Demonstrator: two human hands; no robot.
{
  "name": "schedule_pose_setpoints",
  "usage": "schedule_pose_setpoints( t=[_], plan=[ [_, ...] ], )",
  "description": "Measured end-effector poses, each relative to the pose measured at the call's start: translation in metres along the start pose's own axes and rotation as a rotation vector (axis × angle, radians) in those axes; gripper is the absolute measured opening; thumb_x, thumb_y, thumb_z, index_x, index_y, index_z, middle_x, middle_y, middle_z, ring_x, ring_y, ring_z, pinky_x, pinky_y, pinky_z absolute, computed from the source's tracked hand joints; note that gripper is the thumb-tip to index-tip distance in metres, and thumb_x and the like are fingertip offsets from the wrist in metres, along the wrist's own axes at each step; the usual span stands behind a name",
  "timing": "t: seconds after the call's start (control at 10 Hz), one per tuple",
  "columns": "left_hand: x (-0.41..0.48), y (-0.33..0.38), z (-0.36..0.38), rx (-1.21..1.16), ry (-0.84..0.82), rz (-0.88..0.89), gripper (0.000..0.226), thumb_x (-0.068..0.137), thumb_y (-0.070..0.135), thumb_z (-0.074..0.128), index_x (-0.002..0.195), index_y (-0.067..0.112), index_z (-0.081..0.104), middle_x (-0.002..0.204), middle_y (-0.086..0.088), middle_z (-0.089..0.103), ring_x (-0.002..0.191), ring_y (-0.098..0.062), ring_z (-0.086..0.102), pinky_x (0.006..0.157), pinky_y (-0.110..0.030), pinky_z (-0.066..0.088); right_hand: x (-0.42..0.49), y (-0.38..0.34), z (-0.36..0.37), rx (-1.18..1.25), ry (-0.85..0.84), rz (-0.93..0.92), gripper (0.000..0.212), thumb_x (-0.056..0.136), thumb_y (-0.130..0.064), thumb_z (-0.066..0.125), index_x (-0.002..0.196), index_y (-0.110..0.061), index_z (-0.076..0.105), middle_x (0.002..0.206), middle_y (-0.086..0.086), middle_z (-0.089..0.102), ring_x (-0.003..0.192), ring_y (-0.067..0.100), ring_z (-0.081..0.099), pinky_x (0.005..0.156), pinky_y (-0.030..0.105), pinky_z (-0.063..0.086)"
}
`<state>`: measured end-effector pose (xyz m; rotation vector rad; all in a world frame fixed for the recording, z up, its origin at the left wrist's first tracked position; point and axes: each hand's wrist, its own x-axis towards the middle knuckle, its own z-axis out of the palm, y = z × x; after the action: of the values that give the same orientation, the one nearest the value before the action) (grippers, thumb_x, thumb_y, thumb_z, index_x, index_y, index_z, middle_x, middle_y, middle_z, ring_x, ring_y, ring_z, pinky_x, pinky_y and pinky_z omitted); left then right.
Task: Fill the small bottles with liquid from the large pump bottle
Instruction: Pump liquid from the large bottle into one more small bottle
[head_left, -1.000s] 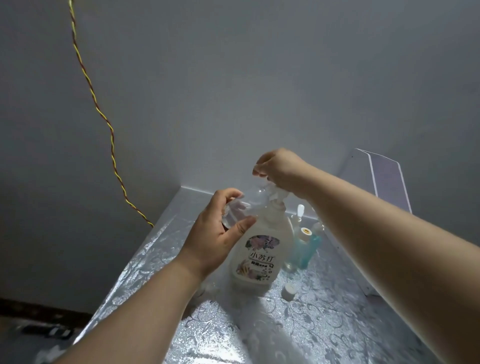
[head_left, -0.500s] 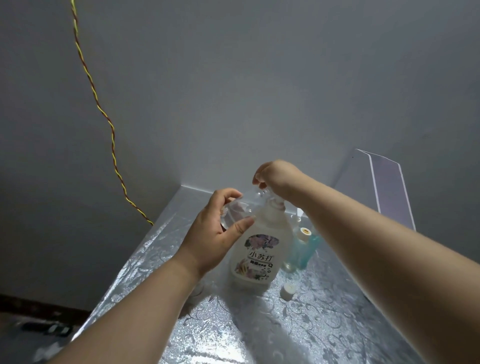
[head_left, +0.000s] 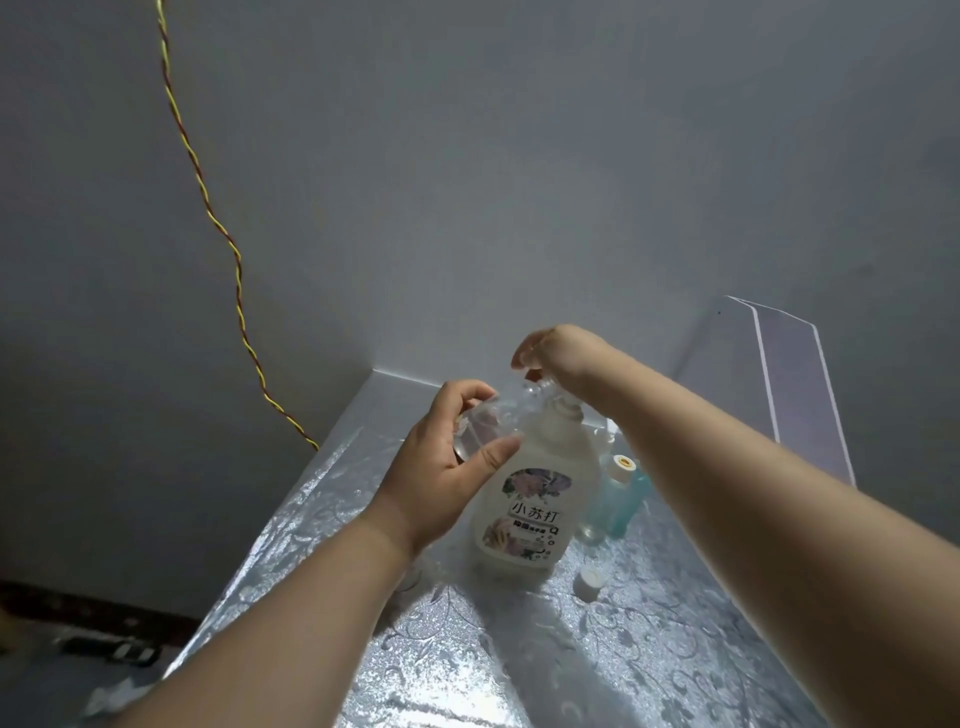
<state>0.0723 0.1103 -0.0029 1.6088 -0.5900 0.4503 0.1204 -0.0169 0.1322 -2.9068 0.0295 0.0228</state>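
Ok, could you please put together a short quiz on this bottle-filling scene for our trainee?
1. True or false: the large pump bottle stands upright on the table.
2. What does the left hand hold? A) the small clear bottle B) a spoon C) nothing
3. Fill in: a loose white ____ lies on the table, nearer the camera than the blue bottle.

Key
1. True.
2. A. It holds it up by the pump nozzle, while the right hand sits on the pump head.
3. cap.
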Motion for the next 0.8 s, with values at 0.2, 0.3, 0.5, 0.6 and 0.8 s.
schedule_pose_setpoints(
  t=[0.2, 0.3, 0.5, 0.6, 0.8],
  plan=[
    [0.0, 0.003, 0.0, -0.009, 0.014, 0.02, 0.038, 0.075, 0.061, 0.06, 0.108, 0.048, 0.046, 0.106, 0.021, 0.059, 0.097, 0.004, 0.059, 0.079, -0.011, 0.045, -0.009, -0.002, -0.005, -0.044, 0.054, -0.018, 0.033, 0.099, -0.02, 0.045, 0.124, -0.004, 0.06, 0.129, 0.014, 0.06, 0.12, 0.031, 0.054, 0.1, 0.033, 0.042],
    [0.0, 0.007, 0.0, -0.017, 0.019, 0.034, 0.036, 0.077, 0.06, 0.059, 0.108, 0.049, 0.045, 0.109, 0.026, 0.057, 0.097, 0.004, 0.059, 0.078, -0.009, 0.045, -0.008, -0.003, -0.01, -0.022, 0.17, -0.052, 0.033, 0.095, -0.018, 0.042, 0.119, -0.007, 0.062, 0.122, 0.014, 0.063, 0.116, 0.033, 0.057, 0.103, 0.049, 0.043],
    [0.001, 0.004, -0.001, 0.009, 0.035, 0.04, 0.035, 0.076, 0.061, 0.059, 0.107, 0.055, 0.043, 0.107, 0.028, 0.058, 0.098, 0.006, 0.058, 0.08, -0.01, 0.045, 0.0, -0.006, -0.009, -0.033, 0.052, -0.032, 0.032, 0.096, -0.011, 0.047, 0.124, -0.006, 0.062, 0.128, 0.013, 0.061, 0.105, 0.022, 0.057, 0.093, 0.028, 0.045],
    [0.0, 0.001, 0.001, 0.009, -0.001, 0.018, 0.035, 0.074, 0.063, 0.059, 0.105, 0.056, 0.043, 0.108, 0.022, 0.059, 0.1, 0.007, 0.058, 0.081, -0.009, 0.044, 0.003, -0.001, -0.004, -0.038, -0.035, 0.056, 0.032, 0.094, -0.016, 0.052, 0.123, -0.01, 0.064, 0.131, 0.01, 0.06, 0.119, 0.027, 0.057, 0.102, 0.031, 0.044],
    [0.0, 0.0, 0.001, 0.007, -0.007, 0.007, 0.035, 0.074, 0.065, 0.059, 0.104, 0.055, 0.044, 0.113, 0.017, 0.06, 0.104, 0.001, 0.059, 0.083, -0.015, 0.046, 0.007, -0.004, -0.002, -0.083, -0.063, 0.067, 0.033, 0.096, -0.02, 0.05, 0.128, -0.014, 0.059, 0.137, 0.007, 0.056, 0.126, 0.024, 0.053, 0.107, 0.031, 0.041]
  ],
)
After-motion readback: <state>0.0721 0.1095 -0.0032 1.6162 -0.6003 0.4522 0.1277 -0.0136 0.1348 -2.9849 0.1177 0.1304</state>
